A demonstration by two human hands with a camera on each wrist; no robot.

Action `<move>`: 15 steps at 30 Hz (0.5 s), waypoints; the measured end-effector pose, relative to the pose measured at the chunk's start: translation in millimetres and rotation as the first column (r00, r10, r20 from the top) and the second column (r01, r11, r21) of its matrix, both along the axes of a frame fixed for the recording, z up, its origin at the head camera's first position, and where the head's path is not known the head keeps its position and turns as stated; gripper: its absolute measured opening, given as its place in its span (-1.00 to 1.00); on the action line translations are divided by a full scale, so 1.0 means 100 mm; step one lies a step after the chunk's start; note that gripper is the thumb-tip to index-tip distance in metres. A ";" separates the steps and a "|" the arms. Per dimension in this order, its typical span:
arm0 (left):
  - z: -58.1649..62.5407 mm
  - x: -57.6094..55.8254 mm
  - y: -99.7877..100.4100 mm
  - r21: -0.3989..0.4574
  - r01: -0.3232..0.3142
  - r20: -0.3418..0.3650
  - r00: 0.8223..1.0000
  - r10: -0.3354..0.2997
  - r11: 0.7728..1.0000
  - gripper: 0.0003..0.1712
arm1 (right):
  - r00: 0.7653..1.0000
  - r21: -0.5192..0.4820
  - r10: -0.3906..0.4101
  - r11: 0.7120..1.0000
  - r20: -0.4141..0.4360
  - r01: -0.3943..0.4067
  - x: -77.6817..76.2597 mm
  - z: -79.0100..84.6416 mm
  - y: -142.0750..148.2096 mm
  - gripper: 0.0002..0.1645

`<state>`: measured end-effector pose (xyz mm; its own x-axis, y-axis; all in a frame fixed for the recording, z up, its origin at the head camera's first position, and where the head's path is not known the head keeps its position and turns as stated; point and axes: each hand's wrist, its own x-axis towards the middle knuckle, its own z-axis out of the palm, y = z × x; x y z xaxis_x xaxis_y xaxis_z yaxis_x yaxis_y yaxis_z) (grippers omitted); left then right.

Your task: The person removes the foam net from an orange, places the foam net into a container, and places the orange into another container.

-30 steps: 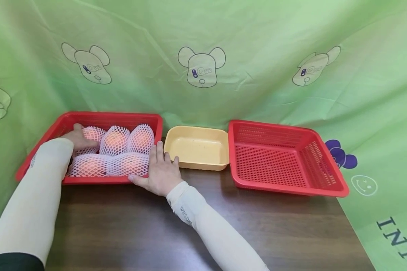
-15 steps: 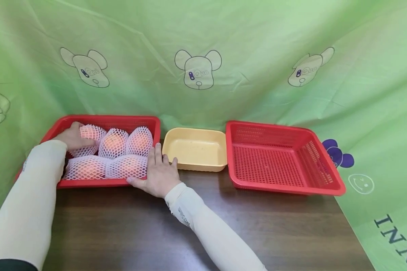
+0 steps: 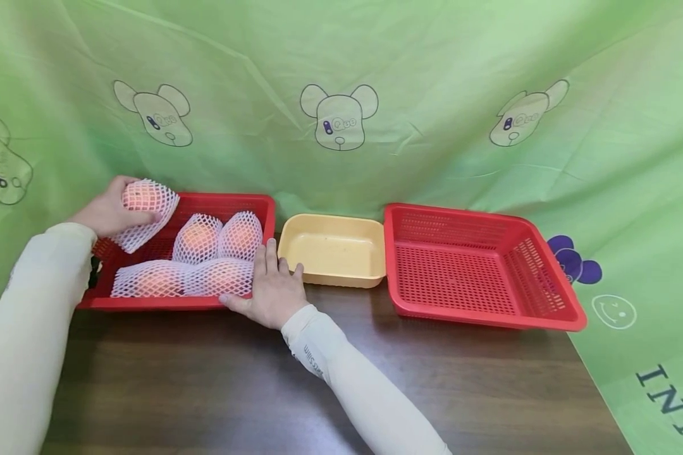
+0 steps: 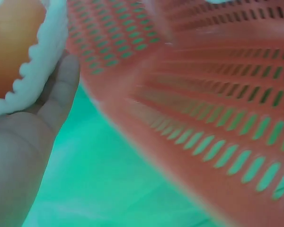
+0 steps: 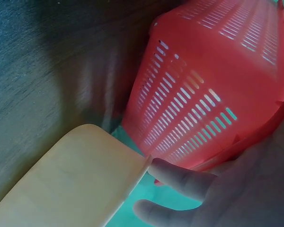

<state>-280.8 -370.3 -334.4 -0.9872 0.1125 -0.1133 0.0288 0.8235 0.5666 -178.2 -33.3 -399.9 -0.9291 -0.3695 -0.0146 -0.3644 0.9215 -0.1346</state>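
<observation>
My left hand (image 3: 114, 212) grips a round orange fruit in a white foam net (image 3: 147, 199), raised over the back left corner of the left red basket (image 3: 227, 201). In the left wrist view the fruit (image 4: 14, 47) sits against the palm, its net's edge by a finger. Two netted fruits (image 3: 198, 239) stand in the basket's back row, and two more netted fruits (image 3: 153, 280) lie along the front. At the basket's front right corner rests my right hand (image 3: 276, 294), fingers extended along the side rim and thumb at the front rim.
A shallow yellow tray (image 3: 332, 278) stands just right of the left basket, near my right fingertips. Beyond it is a second red basket (image 3: 455, 278) with nothing inside. Behind everything hangs a green printed cloth (image 3: 341, 50). The brown wooden table (image 3: 296, 385) extends in front.
My left hand has lifted the back left netted fruit up and out of its row, baring the basket floor there. The right hand has stayed at the basket's corner.
</observation>
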 end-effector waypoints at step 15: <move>0.22 0.53 0.47 0.060 0.090 -0.118 0.990 -0.082 0.994 0.18 | 1.000 -0.027 -0.006 1.000 0.012 0.006 0.01 0.04 0.00 0.37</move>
